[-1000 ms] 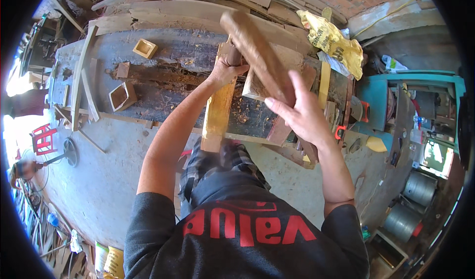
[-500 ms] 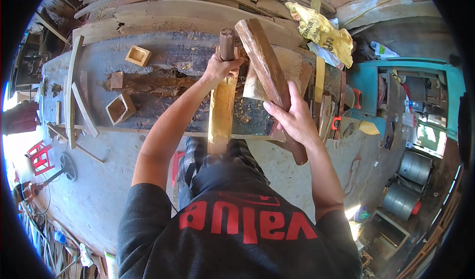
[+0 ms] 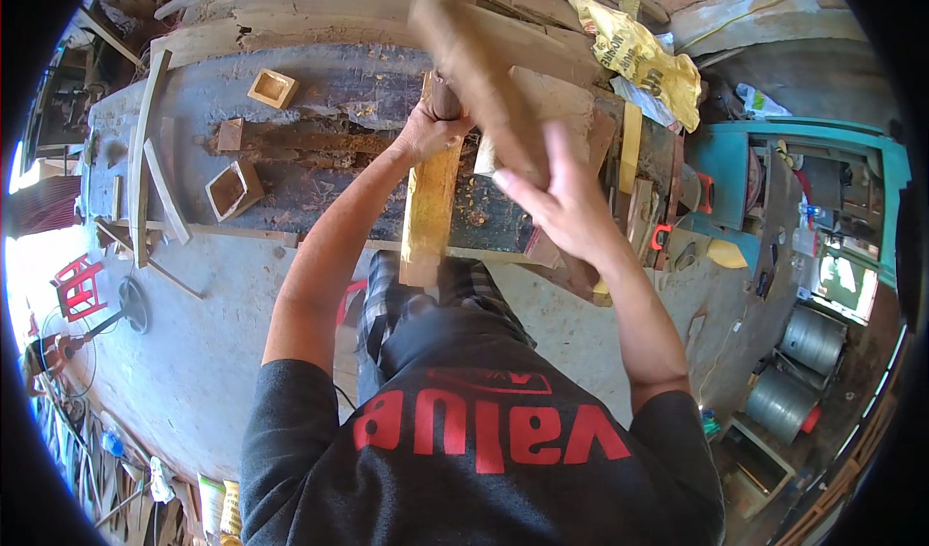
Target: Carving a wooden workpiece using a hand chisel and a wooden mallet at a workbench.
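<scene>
My left hand (image 3: 434, 132) is wrapped round the upright brown wooden handle of a chisel (image 3: 446, 99); its blade is hidden. The chisel stands over a long yellowish wood block (image 3: 426, 212), whose near end juts past the bench edge toward my lap. In my right hand (image 3: 569, 202) is a thick wooden club (image 3: 484, 86) used as a mallet, smeared by motion. Its far end is raised up and left, and in the picture it overlaps the area by the chisel handle.
The worn dark bench (image 3: 339, 91) carries two small hollow wooden boxes (image 3: 273, 89), a small wood block (image 3: 230, 135) and thin strips (image 3: 166, 193) on the left. Planks are stacked behind. A yellow sack (image 3: 639, 62) lies far right, near an orange-handled saw (image 3: 662, 237).
The club has swung to the left, its far end now nearer the chisel handle, and my right hand has moved slightly left with it. My left hand keeps its grip.
</scene>
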Demonstrator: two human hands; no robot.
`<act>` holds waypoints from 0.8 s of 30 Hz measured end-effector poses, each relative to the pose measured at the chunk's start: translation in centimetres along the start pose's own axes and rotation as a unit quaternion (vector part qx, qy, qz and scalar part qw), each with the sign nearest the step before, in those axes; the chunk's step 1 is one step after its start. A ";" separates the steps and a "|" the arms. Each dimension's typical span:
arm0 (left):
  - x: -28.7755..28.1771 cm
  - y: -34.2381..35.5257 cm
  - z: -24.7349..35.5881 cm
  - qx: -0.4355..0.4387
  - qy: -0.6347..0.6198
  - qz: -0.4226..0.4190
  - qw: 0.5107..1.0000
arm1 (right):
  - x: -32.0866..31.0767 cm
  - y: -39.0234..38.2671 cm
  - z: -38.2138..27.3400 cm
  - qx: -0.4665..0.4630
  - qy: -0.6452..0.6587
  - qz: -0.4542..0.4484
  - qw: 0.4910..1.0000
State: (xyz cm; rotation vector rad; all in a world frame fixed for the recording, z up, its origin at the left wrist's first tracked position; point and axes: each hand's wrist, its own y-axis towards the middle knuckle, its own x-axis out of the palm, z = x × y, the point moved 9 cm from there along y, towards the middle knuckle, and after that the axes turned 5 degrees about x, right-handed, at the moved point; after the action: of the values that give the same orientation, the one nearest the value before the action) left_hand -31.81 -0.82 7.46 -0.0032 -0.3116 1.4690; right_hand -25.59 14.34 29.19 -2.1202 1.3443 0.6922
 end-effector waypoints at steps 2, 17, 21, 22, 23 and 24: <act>-0.4 0.4 0.1 -0.031 -0.029 0.026 0.999 | 1.1 0.0 3.2 -0.027 -0.113 0.001 0.993; -0.2 0.8 1.3 -0.026 0.009 0.000 1.000 | -5.3 -0.3 -6.9 -0.028 0.172 0.023 0.985; 0.0 1.4 0.5 -0.003 0.023 -0.013 1.000 | -3.6 -0.1 -4.1 -0.010 0.102 0.050 0.993; 0.5 1.8 0.1 -0.001 0.035 -0.057 0.998 | -1.7 0.0 -1.5 -0.018 0.015 0.026 0.999; 1.5 2.3 -0.3 0.000 0.046 -0.104 0.994 | -0.5 0.1 0.6 -0.020 -0.072 0.004 0.997; 1.2 2.5 -0.7 -0.004 0.054 -0.107 0.993 | -1.1 -0.1 -0.5 -0.022 -0.074 0.005 0.997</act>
State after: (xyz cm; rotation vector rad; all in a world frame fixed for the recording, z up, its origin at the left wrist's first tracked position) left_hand -34.05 0.79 6.61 -0.0543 -0.2228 1.2504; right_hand -25.86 14.69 30.31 -2.0529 1.2725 0.8719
